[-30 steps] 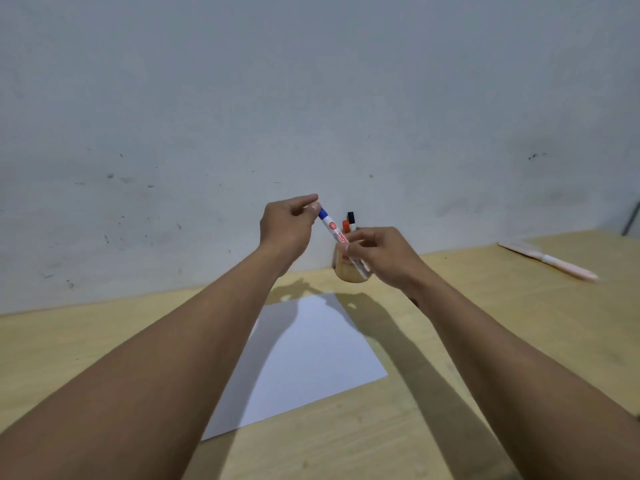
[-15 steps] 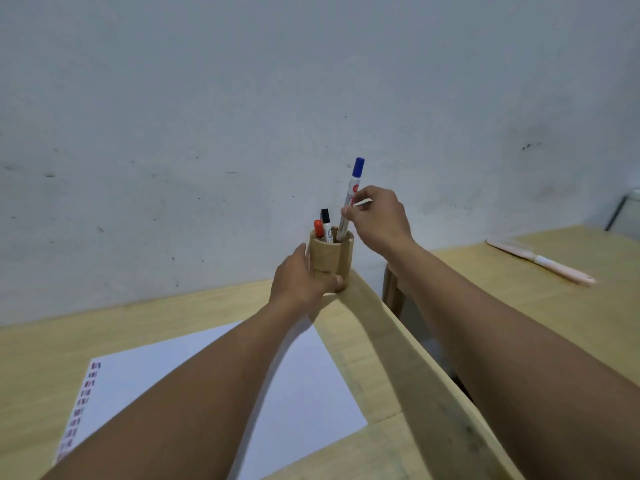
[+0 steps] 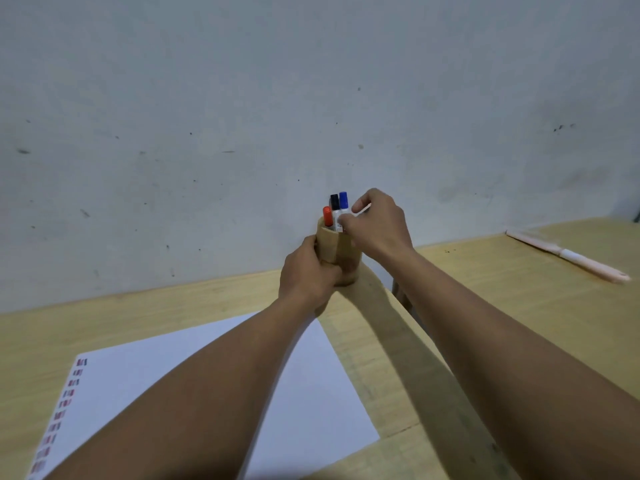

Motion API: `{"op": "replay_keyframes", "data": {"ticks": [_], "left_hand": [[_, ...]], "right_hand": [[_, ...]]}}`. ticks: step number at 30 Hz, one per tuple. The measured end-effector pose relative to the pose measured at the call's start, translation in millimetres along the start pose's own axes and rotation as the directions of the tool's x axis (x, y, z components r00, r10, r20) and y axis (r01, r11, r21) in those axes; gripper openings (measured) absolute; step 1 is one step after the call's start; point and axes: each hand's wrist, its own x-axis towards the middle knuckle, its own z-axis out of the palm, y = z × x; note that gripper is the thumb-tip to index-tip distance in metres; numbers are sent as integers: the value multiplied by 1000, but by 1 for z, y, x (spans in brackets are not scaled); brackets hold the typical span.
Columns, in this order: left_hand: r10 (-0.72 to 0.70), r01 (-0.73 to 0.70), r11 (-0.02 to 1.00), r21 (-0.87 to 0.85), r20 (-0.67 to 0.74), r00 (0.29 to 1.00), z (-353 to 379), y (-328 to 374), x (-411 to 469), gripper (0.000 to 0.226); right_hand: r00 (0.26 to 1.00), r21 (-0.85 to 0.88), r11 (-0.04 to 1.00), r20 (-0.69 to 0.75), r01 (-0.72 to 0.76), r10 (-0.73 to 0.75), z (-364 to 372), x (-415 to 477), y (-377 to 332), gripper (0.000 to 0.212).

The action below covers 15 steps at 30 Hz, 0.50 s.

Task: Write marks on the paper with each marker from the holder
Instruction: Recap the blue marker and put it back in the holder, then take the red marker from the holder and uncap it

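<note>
A round wooden holder [image 3: 337,252] stands at the back of the table near the wall. Three markers stick out of it: a red-capped one [image 3: 327,216], a black-capped one [image 3: 335,204] and a blue-capped one [image 3: 343,201]. My left hand [image 3: 306,273] wraps around the holder's left side. My right hand [image 3: 377,225] is at the holder's rim, fingers pinched on the blue marker's barrel. A white sheet of paper [image 3: 304,393] lies in front, with a column of red and blue marks [image 3: 60,410] along its left edge.
The light wooden table [image 3: 519,296] meets a grey wall at the back. A pale pink pen-like object [image 3: 568,256] lies at the far right. A seam or gap [image 3: 401,296] between two table tops runs under my right forearm.
My right hand has lowered the blue marker down into the holder beside the red and black ones. My left hand stays on the holder.
</note>
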Motion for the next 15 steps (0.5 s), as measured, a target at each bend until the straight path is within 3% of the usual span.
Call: {"op": "replay_keyframes", "data": {"ticks": [8,11,15], "left_hand": [[-21,24,995,94,-32,999,2,1,1,39],[-30,31,993,110,-12,999,0,1,1,40],[-15,21,982,186,-35,999,-9,-4,-3,19]], "right_hand": [[984,-247,965,170,87,-46,10,-2,-15,23],[988,-250,963,135,103,-71,10,0,-14,21],[989,-190,970,17,151,-150,-2,-6,-26,24]]}}
